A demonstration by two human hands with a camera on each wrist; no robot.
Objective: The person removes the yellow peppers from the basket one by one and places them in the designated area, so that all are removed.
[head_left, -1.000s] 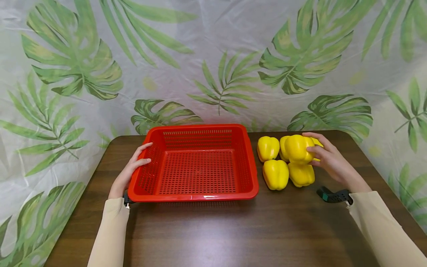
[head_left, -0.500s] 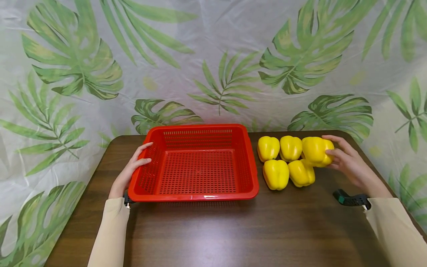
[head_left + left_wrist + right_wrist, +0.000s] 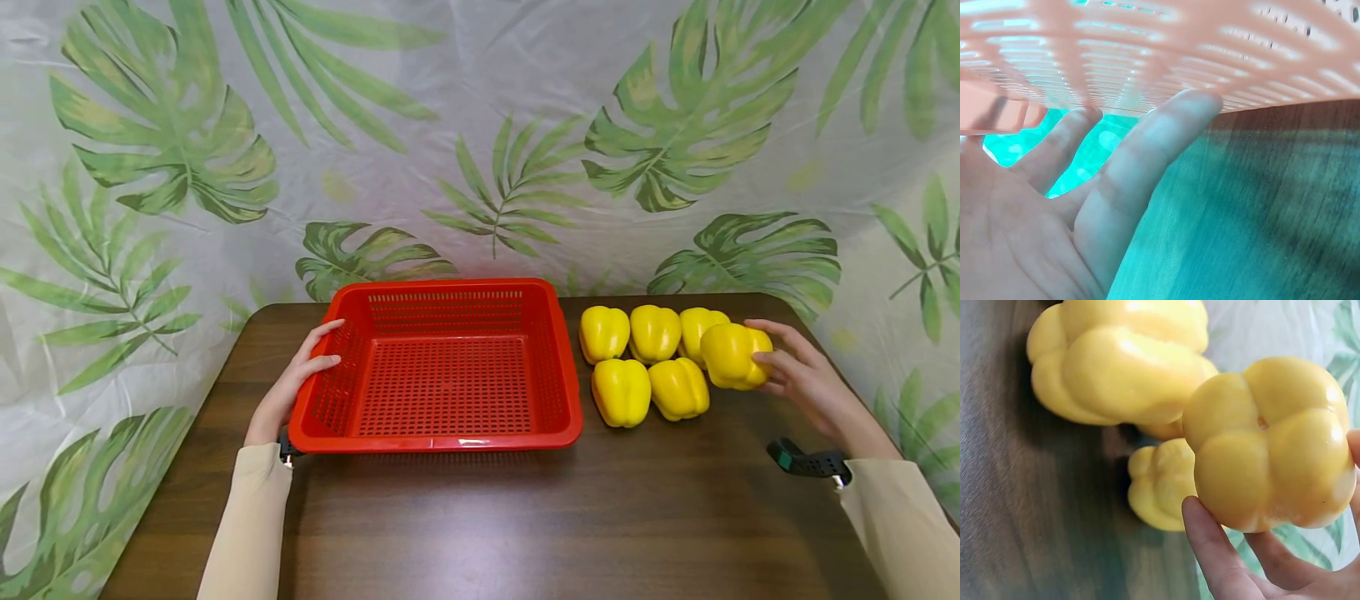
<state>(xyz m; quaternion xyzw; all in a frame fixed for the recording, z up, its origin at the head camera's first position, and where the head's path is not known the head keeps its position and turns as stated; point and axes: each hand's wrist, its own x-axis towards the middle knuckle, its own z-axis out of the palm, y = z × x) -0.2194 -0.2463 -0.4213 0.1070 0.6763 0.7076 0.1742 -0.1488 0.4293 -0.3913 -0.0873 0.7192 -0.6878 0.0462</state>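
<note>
The red perforated plastic basket (image 3: 435, 444) stands on the table, its inside bare. My left hand (image 3: 291, 387) grips its left rim, thumb and index finger reaching over the edge. From the left wrist, other fingers (image 3: 1122, 169) lie along the underside of the slotted wall, which looks pinkish there. At the right, my right hand (image 3: 817, 390) holds a yellow bell pepper (image 3: 733, 357) from its right side. The right wrist view shows the four-lobed end of this pepper (image 3: 1272, 450), with fingertips at its lower edge.
Several more yellow bell peppers (image 3: 621, 392) sit in two rows between the basket and my right hand. The back-row pepper (image 3: 699, 323) is partly hidden by the held one. A leaf-patterned cloth (image 3: 510, 167) hangs behind the brown table (image 3: 480, 517).
My right hand has carried the held pepper rightward and slightly nearer, away from over the other peppers, which now show more fully. My left hand and the basket have stayed put.
</note>
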